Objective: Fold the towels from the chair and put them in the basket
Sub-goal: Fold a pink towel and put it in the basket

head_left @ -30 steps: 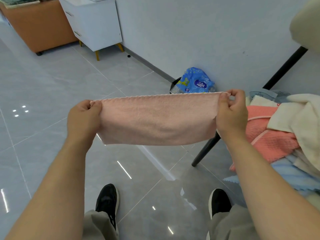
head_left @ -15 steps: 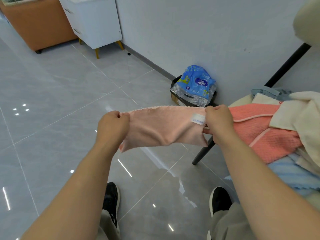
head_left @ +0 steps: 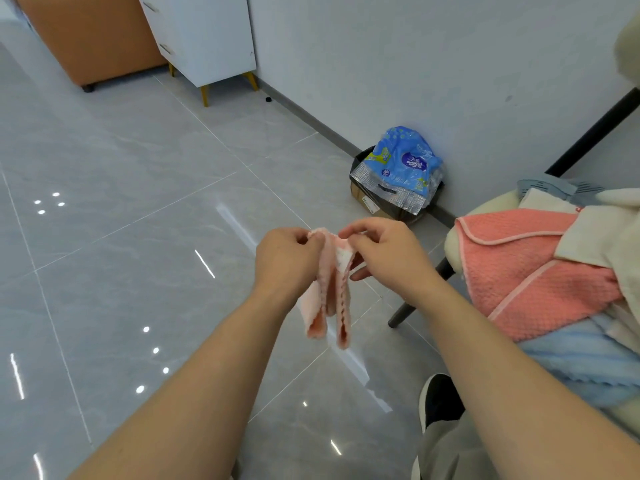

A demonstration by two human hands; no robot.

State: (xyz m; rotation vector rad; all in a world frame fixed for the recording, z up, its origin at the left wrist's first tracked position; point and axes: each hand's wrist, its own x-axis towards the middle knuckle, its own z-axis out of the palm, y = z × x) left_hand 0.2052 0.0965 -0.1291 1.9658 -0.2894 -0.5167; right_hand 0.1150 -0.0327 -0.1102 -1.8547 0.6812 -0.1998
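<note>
Label: white tag on pink towel point(head_left: 329, 292); text illegible
Hands: left hand point(head_left: 289, 261), right hand point(head_left: 388, 252) pinch towel's top corners
Change: hands now together; towel folded in half, hanging

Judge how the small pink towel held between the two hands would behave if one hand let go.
The pink towel is probably floppy: its folded layers hang limp below the left hand and right hand. It seems light, since fingertip pinches at its top edge carry it. Released by one hand, it would likely swing down and partly unfold.
</note>
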